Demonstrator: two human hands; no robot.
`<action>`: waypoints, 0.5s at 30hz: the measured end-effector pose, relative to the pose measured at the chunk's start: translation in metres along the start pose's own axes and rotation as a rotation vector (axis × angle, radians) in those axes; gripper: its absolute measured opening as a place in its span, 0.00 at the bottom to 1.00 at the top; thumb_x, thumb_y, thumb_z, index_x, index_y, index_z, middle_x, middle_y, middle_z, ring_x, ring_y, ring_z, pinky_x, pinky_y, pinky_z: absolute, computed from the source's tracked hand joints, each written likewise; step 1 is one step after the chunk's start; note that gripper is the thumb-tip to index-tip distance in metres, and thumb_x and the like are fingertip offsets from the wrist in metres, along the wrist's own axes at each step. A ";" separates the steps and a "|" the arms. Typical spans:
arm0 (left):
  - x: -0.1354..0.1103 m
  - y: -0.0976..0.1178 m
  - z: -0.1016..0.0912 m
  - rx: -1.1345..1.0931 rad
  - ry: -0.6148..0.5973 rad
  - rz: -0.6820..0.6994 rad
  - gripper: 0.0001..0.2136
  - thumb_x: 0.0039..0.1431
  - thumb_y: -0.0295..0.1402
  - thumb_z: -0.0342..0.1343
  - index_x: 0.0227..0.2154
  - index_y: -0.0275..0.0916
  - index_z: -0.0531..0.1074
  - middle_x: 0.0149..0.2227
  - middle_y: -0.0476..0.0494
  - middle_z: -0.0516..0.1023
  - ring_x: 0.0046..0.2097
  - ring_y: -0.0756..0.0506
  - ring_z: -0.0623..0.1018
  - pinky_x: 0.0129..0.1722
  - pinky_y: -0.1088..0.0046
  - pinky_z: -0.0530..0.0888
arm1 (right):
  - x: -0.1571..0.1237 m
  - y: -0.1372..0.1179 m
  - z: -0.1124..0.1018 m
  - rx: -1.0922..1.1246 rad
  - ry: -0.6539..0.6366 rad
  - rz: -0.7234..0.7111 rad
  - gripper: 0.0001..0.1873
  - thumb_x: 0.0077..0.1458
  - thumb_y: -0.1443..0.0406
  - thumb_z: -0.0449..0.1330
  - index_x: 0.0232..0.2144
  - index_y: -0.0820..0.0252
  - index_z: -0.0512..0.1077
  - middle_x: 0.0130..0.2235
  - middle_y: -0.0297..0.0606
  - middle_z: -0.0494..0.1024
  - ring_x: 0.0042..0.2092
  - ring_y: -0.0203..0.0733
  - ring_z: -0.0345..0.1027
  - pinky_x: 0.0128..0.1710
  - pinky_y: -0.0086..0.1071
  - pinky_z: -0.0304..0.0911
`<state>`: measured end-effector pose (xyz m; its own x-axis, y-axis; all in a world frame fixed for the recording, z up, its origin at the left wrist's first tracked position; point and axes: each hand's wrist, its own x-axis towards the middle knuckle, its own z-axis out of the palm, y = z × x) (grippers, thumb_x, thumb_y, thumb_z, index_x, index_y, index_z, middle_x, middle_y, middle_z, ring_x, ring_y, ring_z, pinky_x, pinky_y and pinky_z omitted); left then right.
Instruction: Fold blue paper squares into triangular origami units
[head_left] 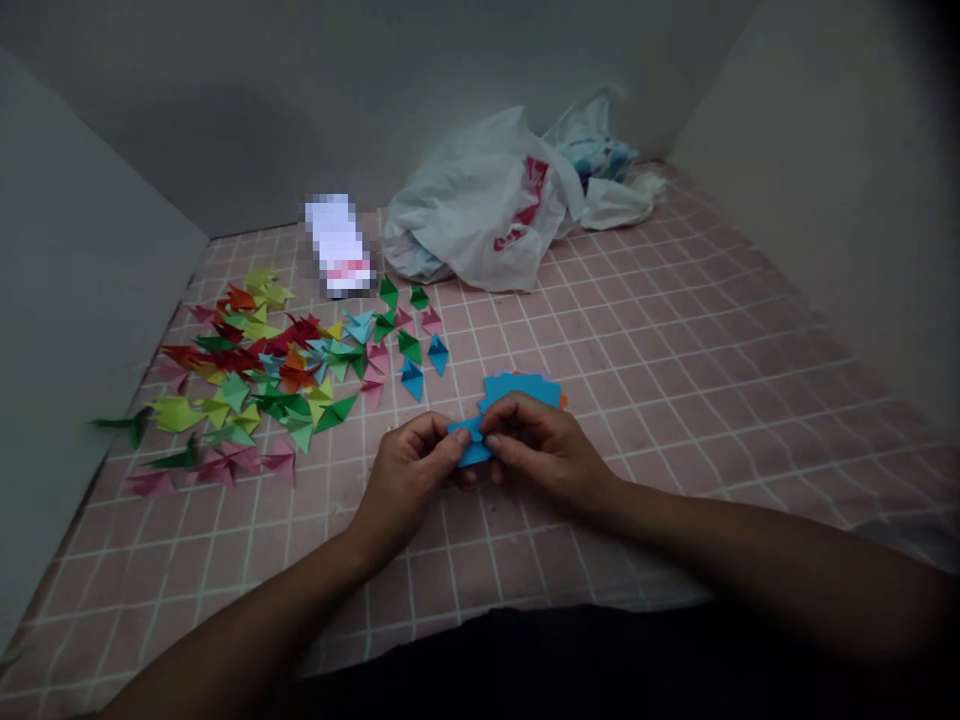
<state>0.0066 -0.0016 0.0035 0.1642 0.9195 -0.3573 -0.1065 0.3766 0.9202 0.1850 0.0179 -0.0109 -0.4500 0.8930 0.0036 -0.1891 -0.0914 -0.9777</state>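
Note:
Between both hands is a small piece of blue origami paper [472, 453], partly folded. My left hand [412, 458] pinches its left side between thumb and fingers. On its right side my right hand [544, 455] is closed, with the thumb and fingertips pressed on the paper. The fingers hide part of the folds. Just behind my right hand lies a stack of coloured paper squares [525, 388], blue on top, with orange and purple edges peeking out. Two blue folded paper pieces [412, 379] rest on the cloth beyond my left hand.
A pink checked cloth [675, 400] covers the surface, with walls on three sides. Many folded paper cranes [255, 370] in several colours spread across the left. A lit phone [339, 245], blurred out, lies behind them. White plastic bags [480, 200] stand at the back.

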 end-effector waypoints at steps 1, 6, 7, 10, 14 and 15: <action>0.000 0.000 0.000 0.014 0.016 0.005 0.13 0.57 0.41 0.63 0.26 0.37 0.72 0.22 0.49 0.76 0.25 0.50 0.74 0.29 0.73 0.72 | 0.000 0.000 0.000 0.016 0.002 0.011 0.05 0.59 0.64 0.62 0.36 0.57 0.69 0.29 0.29 0.73 0.26 0.32 0.70 0.27 0.29 0.67; -0.002 0.004 0.001 0.155 0.079 0.076 0.13 0.57 0.40 0.63 0.25 0.37 0.72 0.21 0.50 0.74 0.23 0.51 0.73 0.26 0.76 0.70 | 0.001 0.003 -0.001 0.064 -0.001 0.117 0.12 0.61 0.58 0.63 0.42 0.57 0.66 0.26 0.26 0.72 0.23 0.32 0.70 0.24 0.27 0.65; -0.002 0.004 0.001 0.175 0.076 0.089 0.13 0.57 0.40 0.62 0.24 0.37 0.72 0.21 0.50 0.74 0.23 0.51 0.73 0.26 0.76 0.69 | 0.001 0.003 -0.001 0.067 -0.018 0.147 0.13 0.60 0.58 0.64 0.40 0.57 0.66 0.25 0.26 0.72 0.22 0.32 0.69 0.23 0.27 0.64; -0.002 0.002 0.000 0.193 0.042 0.105 0.12 0.59 0.40 0.61 0.25 0.37 0.73 0.22 0.49 0.75 0.25 0.51 0.74 0.27 0.75 0.70 | -0.001 0.004 -0.001 0.085 -0.055 0.227 0.13 0.59 0.58 0.64 0.32 0.58 0.66 0.23 0.26 0.71 0.20 0.30 0.66 0.21 0.25 0.61; -0.002 0.001 -0.003 0.141 -0.022 0.100 0.12 0.61 0.40 0.60 0.26 0.37 0.72 0.23 0.49 0.75 0.26 0.51 0.73 0.29 0.76 0.70 | -0.003 0.004 0.000 0.141 -0.044 0.294 0.13 0.60 0.59 0.64 0.29 0.59 0.66 0.23 0.28 0.73 0.19 0.29 0.64 0.18 0.24 0.59; -0.002 0.001 -0.003 0.131 -0.029 0.099 0.13 0.62 0.39 0.60 0.25 0.37 0.72 0.23 0.49 0.75 0.26 0.51 0.73 0.29 0.76 0.70 | -0.003 0.004 0.000 0.155 -0.043 0.301 0.13 0.60 0.59 0.64 0.29 0.59 0.66 0.23 0.29 0.73 0.19 0.29 0.64 0.18 0.24 0.59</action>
<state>0.0035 -0.0025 0.0046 0.1881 0.9469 -0.2606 0.0048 0.2644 0.9644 0.1856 0.0144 -0.0145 -0.5414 0.7968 -0.2683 -0.1715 -0.4171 -0.8925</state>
